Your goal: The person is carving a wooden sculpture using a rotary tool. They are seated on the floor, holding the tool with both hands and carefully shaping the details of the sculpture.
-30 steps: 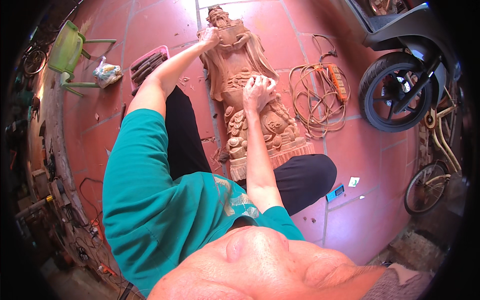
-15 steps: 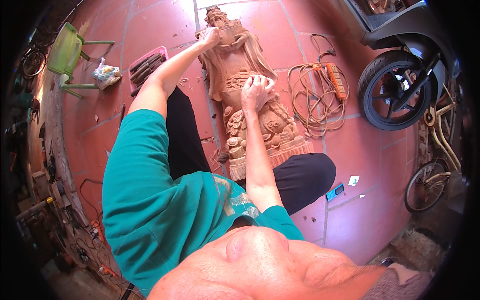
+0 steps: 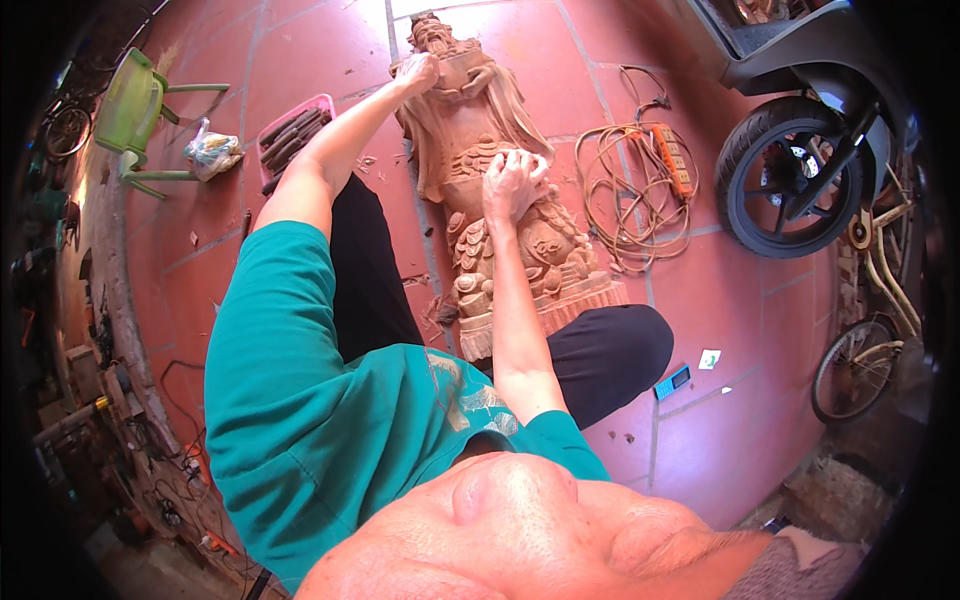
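A carved wooden statue (image 3: 468,157) of a bearded, robed figure lies on its back along the floor, its head away from me and its base by my knees. My left hand (image 3: 418,73) is closed against the statue's shoulder and upper chest, the fingers bent round the carving. Lower down, my right hand (image 3: 514,186) rests on the carved robe with its fingers curled in. Whatever those right fingers may hold is hidden beneath them. Close to my left forearm stands a pink basket (image 3: 328,99) filled with dark carving tools (image 3: 292,136).
A coiled cord with an orange power strip (image 3: 672,162) lies right of the statue, near a motorbike wheel (image 3: 790,178). A green chair (image 3: 130,100) and a plastic bag (image 3: 212,152) are at left. A blue phone (image 3: 673,383) lies by my right knee. Wood chips dot the tiles.
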`<act>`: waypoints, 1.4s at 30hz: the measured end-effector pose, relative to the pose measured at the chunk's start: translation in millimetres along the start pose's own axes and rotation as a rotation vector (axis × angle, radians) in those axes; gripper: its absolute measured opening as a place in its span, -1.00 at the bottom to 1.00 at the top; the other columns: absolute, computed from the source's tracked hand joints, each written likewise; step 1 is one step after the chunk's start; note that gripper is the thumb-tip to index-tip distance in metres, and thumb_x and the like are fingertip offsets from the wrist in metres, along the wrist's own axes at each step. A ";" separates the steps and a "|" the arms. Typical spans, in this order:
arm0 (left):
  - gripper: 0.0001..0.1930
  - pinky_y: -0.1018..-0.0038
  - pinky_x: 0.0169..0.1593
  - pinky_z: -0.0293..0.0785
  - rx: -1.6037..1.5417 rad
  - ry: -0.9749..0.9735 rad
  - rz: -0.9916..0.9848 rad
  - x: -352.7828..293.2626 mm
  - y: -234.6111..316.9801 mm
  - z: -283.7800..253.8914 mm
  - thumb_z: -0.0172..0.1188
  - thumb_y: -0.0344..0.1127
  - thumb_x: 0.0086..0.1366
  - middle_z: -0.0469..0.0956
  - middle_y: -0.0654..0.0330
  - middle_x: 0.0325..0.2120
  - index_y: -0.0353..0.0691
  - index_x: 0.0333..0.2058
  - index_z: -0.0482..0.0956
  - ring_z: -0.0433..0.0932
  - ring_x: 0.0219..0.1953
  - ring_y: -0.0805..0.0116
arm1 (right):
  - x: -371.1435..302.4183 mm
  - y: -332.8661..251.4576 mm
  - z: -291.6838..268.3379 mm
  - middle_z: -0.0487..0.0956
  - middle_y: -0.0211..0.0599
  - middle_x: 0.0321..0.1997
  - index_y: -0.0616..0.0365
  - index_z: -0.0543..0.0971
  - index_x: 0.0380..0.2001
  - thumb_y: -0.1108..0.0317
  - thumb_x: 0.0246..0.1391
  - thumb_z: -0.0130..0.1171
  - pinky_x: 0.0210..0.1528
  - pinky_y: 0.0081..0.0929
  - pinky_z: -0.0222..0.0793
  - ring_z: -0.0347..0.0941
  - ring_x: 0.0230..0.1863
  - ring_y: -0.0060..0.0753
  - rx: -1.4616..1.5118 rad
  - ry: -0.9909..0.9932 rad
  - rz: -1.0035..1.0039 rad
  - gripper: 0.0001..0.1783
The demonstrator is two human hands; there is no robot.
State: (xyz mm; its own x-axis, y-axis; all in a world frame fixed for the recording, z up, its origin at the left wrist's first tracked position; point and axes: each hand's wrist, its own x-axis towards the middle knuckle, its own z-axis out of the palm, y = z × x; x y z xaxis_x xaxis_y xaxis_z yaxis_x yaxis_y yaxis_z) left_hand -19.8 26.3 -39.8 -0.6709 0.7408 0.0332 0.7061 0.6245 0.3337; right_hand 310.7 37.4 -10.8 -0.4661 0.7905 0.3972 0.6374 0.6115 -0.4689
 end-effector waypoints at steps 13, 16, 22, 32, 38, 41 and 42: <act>-0.80 0.10 -0.06 0.59 0.090 0.052 -0.008 5.1 9.2 4.3 0.15 -0.28 0.24 0.70 -0.05 -0.27 -0.16 -0.24 0.71 0.69 -0.15 -0.07 | 0.8 2.0 0.3 0.61 -0.35 -0.02 0.06 0.66 -0.29 0.24 0.19 0.13 0.22 0.08 0.12 0.30 0.24 -0.15 -0.005 -0.014 0.010 -0.81; -0.80 0.16 -0.04 0.59 -0.054 -0.083 0.005 -0.2 -5.9 -12.4 0.21 -0.24 0.22 0.72 0.00 -0.24 -0.12 -0.25 0.74 0.70 -0.15 0.02 | -1.7 -5.2 -3.5 0.60 -0.35 -0.01 0.06 0.65 -0.28 0.24 0.20 0.12 0.22 0.09 0.12 0.30 0.24 -0.15 0.003 -0.040 0.013 -0.81; -0.82 0.16 -0.02 0.57 -0.146 0.153 -0.107 4.1 -6.0 -8.7 0.24 -0.23 0.24 0.72 0.03 -0.23 -0.11 -0.24 0.73 0.69 -0.11 0.04 | -1.5 -6.5 -0.3 0.60 -0.35 -0.01 0.06 0.65 -0.29 0.24 0.20 0.12 0.23 0.10 0.12 0.30 0.24 -0.14 0.020 -0.026 0.008 -0.81; -0.87 0.18 -0.16 0.60 -0.162 -0.217 -0.063 -10.7 13.6 -15.4 0.25 -0.28 0.16 0.72 0.06 -0.40 -0.11 -0.40 0.74 0.72 -0.29 0.13 | 1.2 -0.9 -0.6 0.60 -0.32 -0.03 0.07 0.65 -0.30 0.25 0.19 0.12 0.23 0.11 0.12 0.31 0.23 -0.14 -0.015 -0.002 -0.001 -0.81; -0.81 0.16 -0.04 0.59 -0.079 0.190 -0.117 4.1 -2.0 -9.2 0.18 -0.22 0.28 0.72 0.06 -0.25 -0.10 -0.23 0.72 0.70 -0.15 0.07 | 0.1 -6.7 -1.6 0.59 -0.31 -0.01 0.07 0.65 -0.28 0.25 0.19 0.11 0.24 0.13 0.11 0.30 0.24 -0.14 0.033 -0.047 0.014 -0.80; -0.82 0.08 -0.06 0.56 0.007 0.233 -0.071 7.8 1.9 6.6 0.12 -0.27 0.29 0.70 -0.02 -0.26 -0.13 -0.27 0.69 0.68 -0.16 -0.02 | -2.3 -4.1 3.5 0.59 -0.33 -0.02 0.06 0.65 -0.28 0.24 0.18 0.12 0.24 0.13 0.11 0.30 0.24 -0.14 0.013 -0.016 0.005 -0.80; -0.82 0.05 -0.07 0.56 0.033 0.236 -0.036 7.0 8.6 7.4 0.11 -0.28 0.29 0.70 -0.04 -0.27 -0.15 -0.30 0.68 0.68 -0.17 -0.04 | -1.7 -2.4 2.7 0.59 -0.33 -0.02 0.06 0.65 -0.29 0.24 0.18 0.13 0.23 0.13 0.11 0.30 0.24 -0.14 -0.001 -0.012 0.007 -0.81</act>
State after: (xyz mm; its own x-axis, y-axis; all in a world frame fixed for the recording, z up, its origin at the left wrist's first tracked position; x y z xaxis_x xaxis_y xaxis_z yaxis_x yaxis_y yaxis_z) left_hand -16.8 38.7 -43.7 -0.7274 0.6419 0.2425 0.6852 0.6603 0.3075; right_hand 308.3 34.7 -12.5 -0.4692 0.7952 0.3841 0.6414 0.6058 -0.4708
